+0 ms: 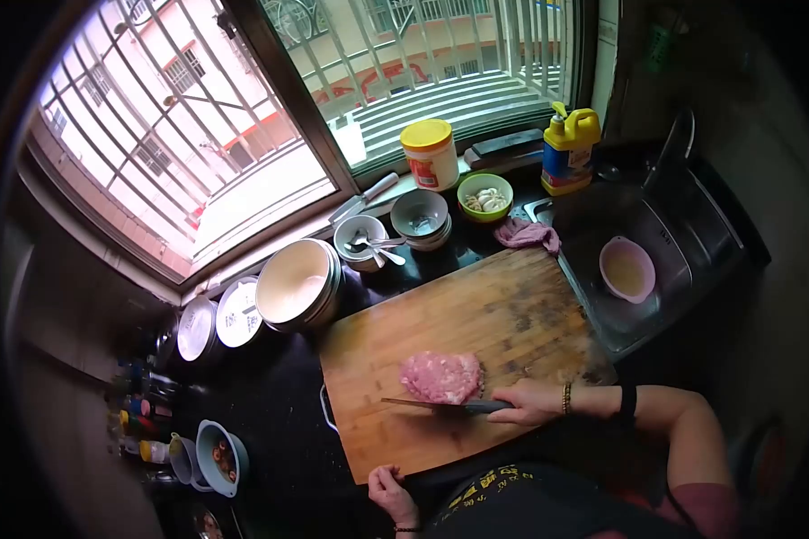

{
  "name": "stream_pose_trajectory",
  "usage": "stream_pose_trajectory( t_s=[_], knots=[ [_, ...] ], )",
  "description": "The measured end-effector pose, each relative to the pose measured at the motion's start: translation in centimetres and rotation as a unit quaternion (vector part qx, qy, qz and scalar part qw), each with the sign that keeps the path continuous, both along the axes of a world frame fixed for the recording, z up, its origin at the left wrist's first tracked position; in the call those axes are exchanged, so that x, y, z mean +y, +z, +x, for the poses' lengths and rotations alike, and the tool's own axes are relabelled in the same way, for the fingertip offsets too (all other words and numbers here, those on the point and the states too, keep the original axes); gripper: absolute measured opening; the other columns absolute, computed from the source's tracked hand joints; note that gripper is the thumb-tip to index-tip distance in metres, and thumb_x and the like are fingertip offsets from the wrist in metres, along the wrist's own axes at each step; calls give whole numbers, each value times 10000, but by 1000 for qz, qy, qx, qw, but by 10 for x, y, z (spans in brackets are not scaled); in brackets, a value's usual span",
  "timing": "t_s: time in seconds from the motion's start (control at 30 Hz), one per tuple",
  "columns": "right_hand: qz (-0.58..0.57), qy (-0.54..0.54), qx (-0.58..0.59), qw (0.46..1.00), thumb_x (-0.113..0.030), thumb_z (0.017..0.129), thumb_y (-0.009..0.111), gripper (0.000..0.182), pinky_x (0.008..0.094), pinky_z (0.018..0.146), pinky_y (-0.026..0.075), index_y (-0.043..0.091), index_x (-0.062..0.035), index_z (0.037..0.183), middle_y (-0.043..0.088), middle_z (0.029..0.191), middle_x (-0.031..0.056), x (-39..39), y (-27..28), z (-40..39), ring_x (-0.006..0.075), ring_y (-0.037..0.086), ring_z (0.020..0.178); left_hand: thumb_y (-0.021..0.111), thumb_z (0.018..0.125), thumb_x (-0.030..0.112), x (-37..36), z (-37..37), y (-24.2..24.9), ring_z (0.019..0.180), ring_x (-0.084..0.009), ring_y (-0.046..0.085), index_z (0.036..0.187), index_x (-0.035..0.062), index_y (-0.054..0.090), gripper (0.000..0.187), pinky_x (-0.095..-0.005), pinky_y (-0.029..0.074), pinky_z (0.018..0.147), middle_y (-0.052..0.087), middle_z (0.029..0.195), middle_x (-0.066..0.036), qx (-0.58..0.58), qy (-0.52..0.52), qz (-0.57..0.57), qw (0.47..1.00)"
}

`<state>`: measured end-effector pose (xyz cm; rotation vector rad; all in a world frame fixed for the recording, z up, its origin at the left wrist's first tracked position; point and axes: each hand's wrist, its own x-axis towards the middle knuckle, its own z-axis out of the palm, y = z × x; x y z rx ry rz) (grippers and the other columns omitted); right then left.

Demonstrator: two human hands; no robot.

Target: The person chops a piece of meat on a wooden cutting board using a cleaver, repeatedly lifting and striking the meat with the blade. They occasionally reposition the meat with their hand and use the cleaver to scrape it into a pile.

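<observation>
My right hand is wrapped round the dark handle of a knife, whose blade points left over the wooden cutting board. Just beyond the blade, a mound of pink minced meat lies on the board. At the board's near left corner is my left hand, its fingers curled near the edge; whether they hold anything is too small to tell.
Behind the board stand stacked bowls, a bowl with spoons, a green bowl of garlic and a yellow-lidded tub. The sink holds a pink bowl. A blue bowl sits at left.
</observation>
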<state>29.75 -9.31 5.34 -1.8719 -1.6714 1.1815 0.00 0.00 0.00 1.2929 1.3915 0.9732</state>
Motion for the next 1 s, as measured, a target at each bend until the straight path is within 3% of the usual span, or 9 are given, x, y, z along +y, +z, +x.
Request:
stream_pose_trajectory(
  t_s=[0.17, 0.27, 0.4, 0.43, 0.53, 0.63, 0.77, 0.9, 1.0],
  knots=[
    [-185, -79, 319, 926, -411, 914, 540, 355, 282, 517, 434, 558, -66, 994, 526, 662, 26, 11, -29, -28, 130, 532, 567, 462, 956, 200, -17, 8, -5, 610, -95, 500, 792, 23, 547, 256, -226, 417, 588, 559, 702, -34, 16, 75, 20, 997],
    [-197, -124, 341, 911, -408, 913, 545, 339, 257, 471, 404, 554, -80, 997, 489, 641, 0, 16, -32, -44, 97, 504, 536, 457, 960, 197, -19, 0, -4, 605, -95, 495, 803, 22, 545, 251, -224, 414, 587, 558, 705, -30, 16, 99, 16, 995],
    [-138, -162, 235, 948, -401, 903, 562, 340, 272, 498, 412, 577, -69, 974, 519, 646, 14, 6, -30, -24, 107, 514, 555, 455, 963, 200, -18, 3, 6, 604, -93, 493, 808, 23, 541, 251, -222, 412, 587, 555, 706, -25, 46, 112, 19, 992],
    [-95, -167, 189, 963, -434, 874, 574, 396, 355, 607, 457, 631, -49, 947, 614, 717, 113, 2, -37, -15, 220, 600, 667, 454, 965, 202, -17, 3, 5, 605, -93, 494, 804, 24, 540, 256, -224, 413, 587, 556, 707, -25, 38, 111, 21, 993],
    [-35, -165, 146, 975, -433, 873, 570, 394, 386, 631, 458, 625, -51, 947, 621, 747, 160, -12, -34, 1, 293, 611, 696, 451, 967, 206, -14, 6, 4, 607, -93, 496, 795, 24, 540, 266, -227, 415, 589, 558, 709, -26, 33, 101, 19, 994],
    [-67, -108, 88, 988, -436, 883, 553, 394, 397, 650, 463, 604, -54, 968, 623, 761, 170, -17, -7, 3, 306, 621, 731, 450, 967, 209, -12, 9, 6, 610, -94, 499, 788, 22, 540, 274, -229, 417, 591, 561, 709, -30, 39, 95, 18, 995],
    [-71, -65, 166, 981, -438, 894, 534, 396, 399, 679, 472, 590, -59, 995, 625, 801, 182, -9, -8, -16, 312, 622, 761, 452, 966, 212, -12, 8, 4, 611, -94, 501, 786, 22, 541, 277, -230, 416, 589, 567, 708, -33, 60, 97, 33, 993],
    [-127, -30, 201, 971, -419, 897, 558, 389, 312, 647, 457, 588, -47, 1005, 590, 747, 92, 6, -31, -25, 154, 564, 722, 467, 960, 195, -17, 9, 10, 615, -94, 499, 802, 3, 549, 262, -232, 418, 588, 576, 714, -35, 54, 106, 31, 992],
    [-43, -69, 145, 986, -415, 879, 574, 374, 355, 643, 468, 603, -58, 985, 620, 769, 138, 5, -39, -3, 256, 604, 708, 467, 960, 194, -17, 8, 8, 617, -94, 502, 805, 1, 551, 262, -230, 419, 590, 579, 717, -36, 44, 109, 22, 993]
  ],
)
